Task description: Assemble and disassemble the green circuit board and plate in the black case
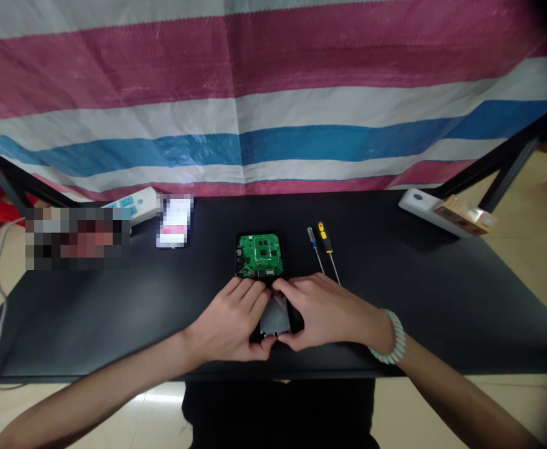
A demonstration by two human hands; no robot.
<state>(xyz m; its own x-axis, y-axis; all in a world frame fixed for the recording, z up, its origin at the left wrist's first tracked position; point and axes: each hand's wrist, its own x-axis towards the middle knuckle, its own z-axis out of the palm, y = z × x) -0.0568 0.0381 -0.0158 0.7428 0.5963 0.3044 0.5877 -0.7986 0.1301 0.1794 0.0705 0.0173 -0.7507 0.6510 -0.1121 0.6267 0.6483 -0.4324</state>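
A green circuit board [266,252] with chips and ports sits in a black case half in the middle of the table. Just in front of it, a silvery metal plate [275,317] lies in a second black cover, low between my hands. My left hand [236,318] is closed on the plate's left side, fingers at the far edge and thumb at the near edge. From the right, my right hand [322,312], wearing a pale bead bracelet [397,340], pinches it the same way. The fingers partly hide the cover.
A blue-handled screwdriver [312,240] and a yellow-black screwdriver [324,238] lie right of the board. Behind on the left are a lit phone [176,221] and a power strip [142,204]. A white bar-shaped object [425,209] and small box [463,215] lie at back right.
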